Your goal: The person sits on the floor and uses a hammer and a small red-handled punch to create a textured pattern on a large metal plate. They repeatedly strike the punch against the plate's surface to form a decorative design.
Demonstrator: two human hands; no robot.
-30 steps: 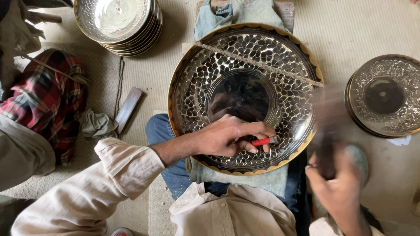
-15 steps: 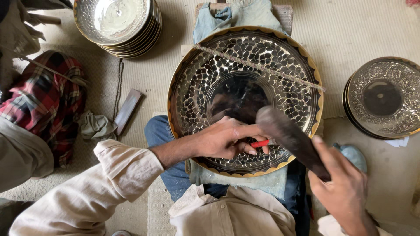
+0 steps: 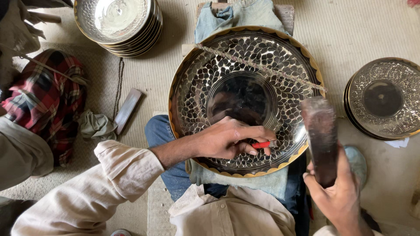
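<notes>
At nine o'clock lies a red checked cloth (image 3: 48, 94), with a stack of metal bowls (image 3: 117, 24) at eleven o'clock and a flat dark bar (image 3: 127, 110) on the mat just right of the cloth. In the middle, a large engraved plate (image 3: 245, 65) rests on a blue cloth (image 3: 218, 19) over the person's lap. The left hand (image 3: 225, 140) lies on the plate's rim at six o'clock, fingers closed around a small red-handled tool (image 3: 261, 144) whose tip touches the metal. At four o'clock the right hand (image 3: 339, 194) grips a dark wooden mallet (image 3: 320, 135), raised beside the plate and blurred. At three o'clock sits a smaller patterned plate (image 3: 385, 98).
</notes>
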